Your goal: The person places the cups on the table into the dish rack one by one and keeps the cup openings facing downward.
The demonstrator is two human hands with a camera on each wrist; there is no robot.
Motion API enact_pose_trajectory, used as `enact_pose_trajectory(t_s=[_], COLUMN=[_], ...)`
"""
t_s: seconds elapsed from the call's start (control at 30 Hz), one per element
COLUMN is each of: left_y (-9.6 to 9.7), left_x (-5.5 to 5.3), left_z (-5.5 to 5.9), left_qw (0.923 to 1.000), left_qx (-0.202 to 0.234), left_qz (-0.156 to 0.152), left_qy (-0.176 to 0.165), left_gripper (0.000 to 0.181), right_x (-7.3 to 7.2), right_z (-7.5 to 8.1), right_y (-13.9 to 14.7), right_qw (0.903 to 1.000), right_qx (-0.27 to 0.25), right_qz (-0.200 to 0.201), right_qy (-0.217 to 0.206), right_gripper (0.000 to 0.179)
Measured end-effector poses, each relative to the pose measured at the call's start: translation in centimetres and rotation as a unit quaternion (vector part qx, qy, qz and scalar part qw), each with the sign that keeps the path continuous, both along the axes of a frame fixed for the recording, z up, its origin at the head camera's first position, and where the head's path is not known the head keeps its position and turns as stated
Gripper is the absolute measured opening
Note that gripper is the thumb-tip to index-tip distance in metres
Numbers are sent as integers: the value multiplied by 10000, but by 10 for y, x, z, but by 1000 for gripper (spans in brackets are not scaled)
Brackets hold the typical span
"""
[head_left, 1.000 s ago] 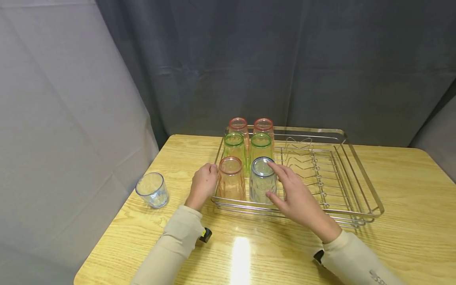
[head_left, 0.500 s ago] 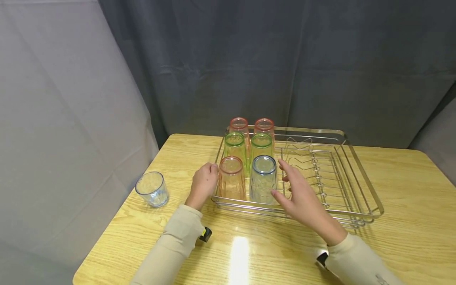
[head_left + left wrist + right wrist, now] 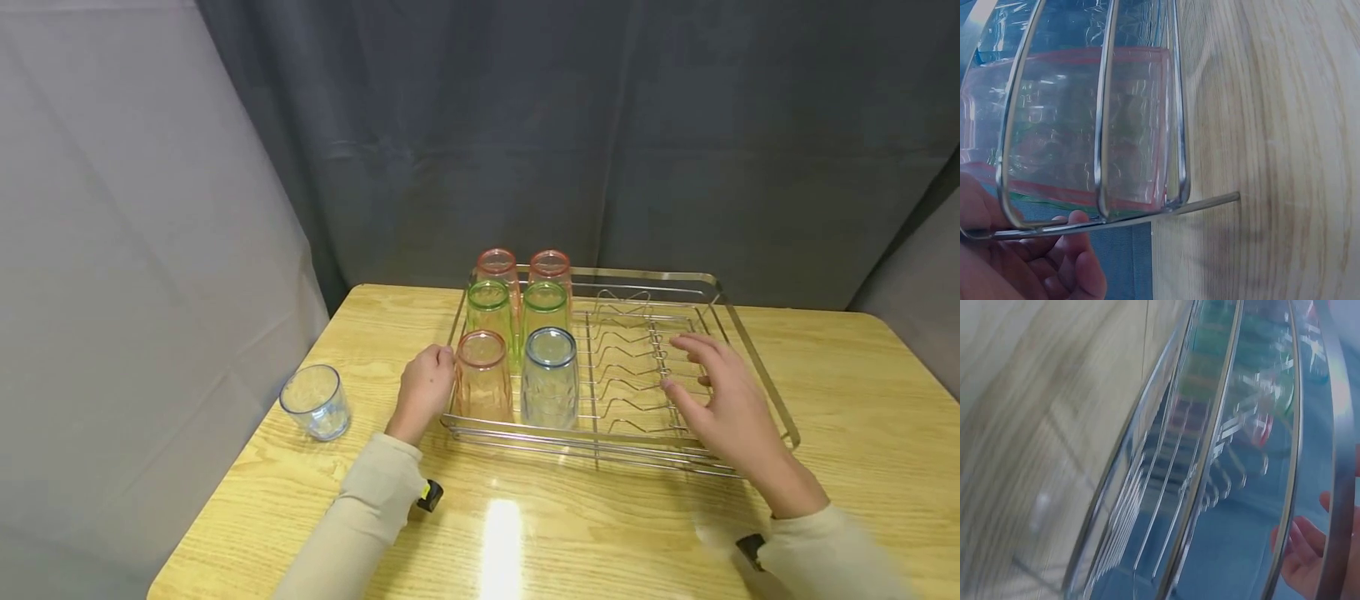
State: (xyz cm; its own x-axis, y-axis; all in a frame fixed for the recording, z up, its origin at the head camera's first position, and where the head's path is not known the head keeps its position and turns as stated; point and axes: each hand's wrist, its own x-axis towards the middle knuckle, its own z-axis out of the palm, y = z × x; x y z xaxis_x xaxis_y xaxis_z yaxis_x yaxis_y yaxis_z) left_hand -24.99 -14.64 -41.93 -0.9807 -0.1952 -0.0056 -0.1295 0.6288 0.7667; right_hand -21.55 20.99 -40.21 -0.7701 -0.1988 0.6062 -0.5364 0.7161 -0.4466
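A metal wire dish rack (image 3: 645, 274) stands on the table. My left hand (image 3: 426, 387) holds its left side; in the left wrist view the fingers (image 3: 1090, 275) curl at the wires. My right hand (image 3: 726, 408) is over the rack's right part, fingers loosely bent and nothing in them. Upside-down glasses stand in two columns at the rack's left: an orange glass (image 3: 483, 387) and a blue-rimmed glass (image 3: 551, 390) in front, two green glasses (image 3: 545, 310) behind, and two red-rimmed glasses (image 3: 550, 265) at the back.
An upright blue-rimmed tumbler (image 3: 318, 404) stands at the left of the wooden table (image 3: 585, 542). Wire plate dividers (image 3: 626, 367) run through the rack's middle. A dark curtain (image 3: 465, 142) hangs behind the table, and a pale cloth (image 3: 150, 250) hangs at the left.
My right hand has drawn away from the front blue-rimmed glass and moved right across the rack. The glass stays upside down in place. My left hand keeps its hold on the rack.
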Motion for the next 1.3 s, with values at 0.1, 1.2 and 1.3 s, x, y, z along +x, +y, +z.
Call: enact_pose_trajectory(t_s=[0.1, 1.2, 1.3], left_y=[3, -4, -5], left_x=[0, 4, 4], left_z=[1, 2, 5], left_qw=[10000, 9989, 9978], left_qx=[17, -361, -488], left_qz=[-42, -300, -428], left_qy=[9, -92, -142], left_gripper=[45, 43, 44], right_x=[-2, -17, -15], right_z=[2, -5, -6], right_y=[16, 64, 64], right_qw=[9998, 9403, 9402], right_qx=[-68, 1264, 1225], right_qz=[-206, -1255, -1311], right_qy=[-32, -2901, -2895], right_gripper=[48, 96, 95])
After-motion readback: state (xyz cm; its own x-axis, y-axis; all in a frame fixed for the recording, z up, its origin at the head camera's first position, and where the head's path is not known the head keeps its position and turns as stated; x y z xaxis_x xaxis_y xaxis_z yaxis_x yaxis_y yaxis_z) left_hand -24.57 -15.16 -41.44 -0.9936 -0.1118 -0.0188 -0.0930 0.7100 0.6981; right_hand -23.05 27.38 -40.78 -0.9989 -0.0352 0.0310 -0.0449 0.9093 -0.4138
